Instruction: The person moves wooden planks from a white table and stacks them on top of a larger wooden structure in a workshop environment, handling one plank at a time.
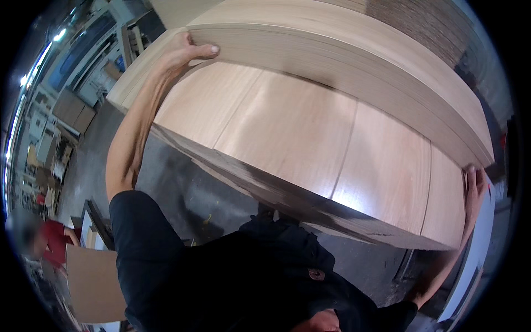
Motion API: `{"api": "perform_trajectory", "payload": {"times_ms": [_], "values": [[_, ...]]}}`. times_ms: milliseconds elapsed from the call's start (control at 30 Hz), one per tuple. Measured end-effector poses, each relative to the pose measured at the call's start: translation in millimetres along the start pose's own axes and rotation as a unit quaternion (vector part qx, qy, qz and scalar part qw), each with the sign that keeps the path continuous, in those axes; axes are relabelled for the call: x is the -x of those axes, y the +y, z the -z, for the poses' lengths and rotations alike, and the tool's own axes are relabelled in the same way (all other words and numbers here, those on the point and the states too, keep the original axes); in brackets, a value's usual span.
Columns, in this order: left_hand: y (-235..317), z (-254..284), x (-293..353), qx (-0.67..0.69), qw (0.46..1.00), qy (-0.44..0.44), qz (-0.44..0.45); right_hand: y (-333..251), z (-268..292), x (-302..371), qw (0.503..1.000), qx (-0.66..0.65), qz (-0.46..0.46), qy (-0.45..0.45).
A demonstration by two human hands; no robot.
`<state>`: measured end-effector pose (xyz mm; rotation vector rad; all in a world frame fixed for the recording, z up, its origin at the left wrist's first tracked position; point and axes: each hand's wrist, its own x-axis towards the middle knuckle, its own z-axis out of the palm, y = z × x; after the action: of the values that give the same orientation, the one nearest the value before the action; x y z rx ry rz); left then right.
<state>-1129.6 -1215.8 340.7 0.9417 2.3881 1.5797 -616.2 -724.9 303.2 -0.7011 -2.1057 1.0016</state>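
A long stack of pale wood-grain panels [332, 69] lies across the far part of a lower layer of similar panels [287, 130]. My left hand [188, 52] grips the stack's left end, its thumb stretched along the near edge; the other fingers are mostly hidden behind the corner. At the far right, my right hand [474, 185] holds the stack's right end, with fingertips against the corner. Both arms are spread wide. Seams divide the lower layer into several boards, and beneath it more layers show at the near side.
More stacked boards [415, 25] rise behind the panels. Grey concrete floor [171, 171] shows at the left and below. A person in a red top [54, 243] stands at the far left near a brown board [95, 285]. A light-coloured panel edge [470, 265] runs along the right.
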Motion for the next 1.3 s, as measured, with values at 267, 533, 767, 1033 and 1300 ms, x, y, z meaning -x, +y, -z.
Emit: {"api": "perform_trajectory", "payload": {"times_ms": [267, 533, 767, 1033, 1300], "values": [[-12, -7, -9, 0.016, 0.998, -0.042, -0.049, -3, -1, -3, 1.0, -0.004, 0.001, -0.006], [-21, -4, -11, 0.073, 0.995, -0.024, -0.066, 32, 15, -20, 0.995, -0.09, -0.007, 0.045], [-17, 17, -21, 0.009, 0.996, 0.038, -0.077, 7, -34, -49, 0.975, -0.072, 0.157, 0.142], [-18, 37, -32, -0.042, 0.991, 0.023, -0.124, -5, -30, -50, 0.957, -0.113, 0.178, 0.198], [-19, 37, -23, -0.05, 0.991, 0.023, -0.121, 7, -37, -52, 0.938, -0.154, 0.225, 0.214]]}}
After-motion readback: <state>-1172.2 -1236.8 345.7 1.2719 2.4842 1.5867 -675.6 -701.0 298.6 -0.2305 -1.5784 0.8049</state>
